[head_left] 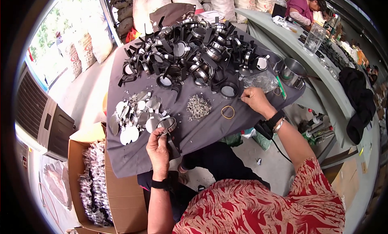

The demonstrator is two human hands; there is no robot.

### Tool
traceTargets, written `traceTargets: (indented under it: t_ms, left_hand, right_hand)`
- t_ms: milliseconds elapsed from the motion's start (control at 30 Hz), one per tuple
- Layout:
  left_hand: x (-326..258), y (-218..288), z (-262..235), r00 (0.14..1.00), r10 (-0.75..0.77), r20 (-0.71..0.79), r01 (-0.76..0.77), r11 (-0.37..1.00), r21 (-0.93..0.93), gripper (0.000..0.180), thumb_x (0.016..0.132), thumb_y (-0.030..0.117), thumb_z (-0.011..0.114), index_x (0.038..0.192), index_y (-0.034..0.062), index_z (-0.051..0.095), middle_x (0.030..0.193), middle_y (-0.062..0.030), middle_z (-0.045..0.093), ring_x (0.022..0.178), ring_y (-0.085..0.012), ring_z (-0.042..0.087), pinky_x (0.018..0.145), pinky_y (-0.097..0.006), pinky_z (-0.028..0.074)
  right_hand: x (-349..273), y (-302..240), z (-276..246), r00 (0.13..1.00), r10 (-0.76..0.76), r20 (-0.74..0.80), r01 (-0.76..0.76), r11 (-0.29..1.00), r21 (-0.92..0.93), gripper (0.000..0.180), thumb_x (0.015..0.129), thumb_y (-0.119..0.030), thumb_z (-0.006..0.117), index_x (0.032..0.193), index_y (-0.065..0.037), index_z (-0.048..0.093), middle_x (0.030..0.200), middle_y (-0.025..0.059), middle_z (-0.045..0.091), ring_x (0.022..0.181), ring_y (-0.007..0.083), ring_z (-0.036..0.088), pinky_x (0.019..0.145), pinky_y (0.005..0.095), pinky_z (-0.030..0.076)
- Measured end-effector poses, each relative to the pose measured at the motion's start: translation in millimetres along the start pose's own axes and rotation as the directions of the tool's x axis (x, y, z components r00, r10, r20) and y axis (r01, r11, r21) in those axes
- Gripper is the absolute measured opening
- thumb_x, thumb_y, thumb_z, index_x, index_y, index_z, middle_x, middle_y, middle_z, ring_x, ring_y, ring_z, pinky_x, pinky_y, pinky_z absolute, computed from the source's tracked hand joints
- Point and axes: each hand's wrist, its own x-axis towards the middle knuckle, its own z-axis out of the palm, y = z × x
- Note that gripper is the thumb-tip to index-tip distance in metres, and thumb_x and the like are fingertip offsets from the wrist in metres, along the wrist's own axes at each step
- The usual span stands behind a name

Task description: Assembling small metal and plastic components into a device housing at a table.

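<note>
Low on the dark-cloth table, my left hand [157, 152] grips a round metal ring part with a black handle [167, 125], its handle hanging toward the table's near edge. My right hand [255, 100] is farther off to the right, thumb and fingertips pinched together; whatever lies between them is too small to make out. Just left of those fingertips rests another black-rimmed ring part [228, 90]. Between my hands are a small pile of metal clips [199, 107] and a loose rubber band [228, 112]. Flat silvery discs [129, 135] lie heaped beside my left hand.
A large heap of black-handled ring parts [178, 52] covers the table's far side. To the right are a clear plastic bag [260, 81], a green stick-like tool [281, 88] and a metal pot [292, 71]. A cardboard box [126, 199] stands at lower left. Another person [301, 10] works at far right.
</note>
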Motion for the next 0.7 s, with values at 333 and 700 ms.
traceTargets:
  t_ms: [333,700]
  left_hand:
    - [-0.9,12.1,3.3,0.995,-0.102,0.005,0.101,0.992,0.076,0.019,0.088,-0.001,0.048,0.104,0.0021,0.058,0.078,0.0056,0.054,0.059,-0.0005,0.039,0.052,-0.015,0.030]
    - [-1.2,12.3,1.8,0.996,-0.090,-0.014,0.091,0.993,0.071,0.018,0.089,0.003,0.051,0.103,0.0067,0.062,0.065,0.0060,0.053,0.045,-0.0011,0.039,0.041,-0.017,0.031]
  right_hand:
    - [-12.7,-1.1,6.6,0.947,-0.307,0.089,0.319,0.889,-0.329,0.008,0.074,-0.009,0.062,0.070,-0.003,0.058,0.074,0.0138,0.057,0.067,0.0327,0.060,0.060,0.0423,0.048]
    - [-13.1,-22.2,5.3,0.874,-0.422,0.242,0.483,0.690,-0.540,0.006,0.080,-0.006,0.051,0.079,-0.001,0.050,0.077,0.0148,0.054,0.070,0.0330,0.059,0.061,0.0429,0.048]
